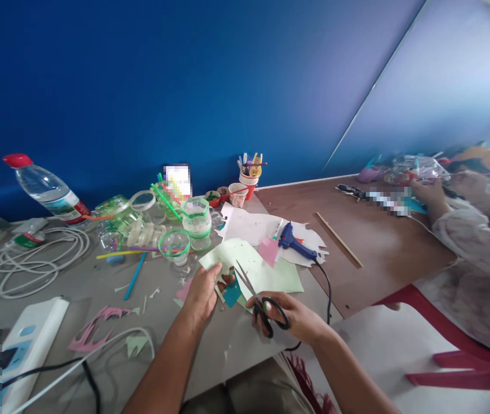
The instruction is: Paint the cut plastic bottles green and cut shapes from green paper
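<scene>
My right hand (pixel 286 316) is closed on black-handled scissors (pixel 248 278), fingers in the loops. Their pointed blades angle up and left over a pale green sheet of paper (pixel 266 269). The near left part of this paper is pinched by my left hand (pixel 204 290). Just right of my left fingers lies a teal piece of paper (pixel 232 292), partly covered. Beyond the green sheet, a blue glue gun (pixel 299 244) rests on white paper (pixel 245 223) with a cut, jagged edge. A pink paper piece (pixel 268 251) sits beside the glue gun.
Cut clear plastic cups (pixel 196 218), straws (pixel 135 276) and a tilted water bottle (pixel 50 190) crowd the back left. A power strip (pixel 40 339) and coiled white cable (pixel 33 264) lie left. A wooden stick (pixel 339 240) is right. Another person's hand (pixel 430 195) works at far right.
</scene>
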Demonstrator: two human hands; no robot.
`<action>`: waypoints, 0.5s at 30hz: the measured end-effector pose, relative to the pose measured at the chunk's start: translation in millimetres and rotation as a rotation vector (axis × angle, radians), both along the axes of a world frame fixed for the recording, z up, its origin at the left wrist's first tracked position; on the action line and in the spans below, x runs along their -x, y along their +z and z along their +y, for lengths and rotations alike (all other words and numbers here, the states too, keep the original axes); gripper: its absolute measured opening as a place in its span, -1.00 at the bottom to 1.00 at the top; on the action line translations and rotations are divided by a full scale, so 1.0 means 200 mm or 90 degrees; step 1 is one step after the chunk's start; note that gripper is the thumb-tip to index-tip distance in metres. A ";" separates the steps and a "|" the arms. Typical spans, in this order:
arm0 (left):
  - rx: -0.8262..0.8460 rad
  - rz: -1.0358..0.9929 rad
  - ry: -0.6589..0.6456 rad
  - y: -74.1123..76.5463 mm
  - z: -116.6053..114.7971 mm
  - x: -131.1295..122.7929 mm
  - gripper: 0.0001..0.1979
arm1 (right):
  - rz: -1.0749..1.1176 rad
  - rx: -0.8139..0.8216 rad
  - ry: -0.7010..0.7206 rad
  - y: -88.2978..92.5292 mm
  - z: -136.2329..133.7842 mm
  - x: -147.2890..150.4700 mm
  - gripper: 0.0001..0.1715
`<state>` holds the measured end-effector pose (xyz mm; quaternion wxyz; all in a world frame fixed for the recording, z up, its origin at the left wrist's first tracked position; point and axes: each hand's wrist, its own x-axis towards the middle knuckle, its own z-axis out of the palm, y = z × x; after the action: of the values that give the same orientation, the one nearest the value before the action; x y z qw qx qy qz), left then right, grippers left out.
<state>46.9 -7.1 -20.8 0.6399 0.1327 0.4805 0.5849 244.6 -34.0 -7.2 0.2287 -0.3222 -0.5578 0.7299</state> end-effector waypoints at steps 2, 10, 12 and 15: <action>-0.005 0.001 0.006 0.00 0.00 0.00 -0.74 | -0.008 0.000 0.001 0.00 0.01 0.00 -0.26; 0.016 0.003 0.015 0.02 0.00 0.00 -0.80 | -0.027 -0.006 0.000 0.04 0.02 0.01 -0.26; 0.018 0.006 0.020 0.02 0.00 -0.01 -0.80 | -0.032 -0.007 0.001 0.04 0.02 0.02 -0.26; 0.019 0.013 0.027 0.02 0.00 -0.01 -0.80 | -0.052 -0.004 0.003 0.04 0.02 0.02 -0.27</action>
<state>48.9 -7.2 -16.8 0.6246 0.1187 0.4982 0.5896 241.5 -30.0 0.4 0.2053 -0.3494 -0.5698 0.7149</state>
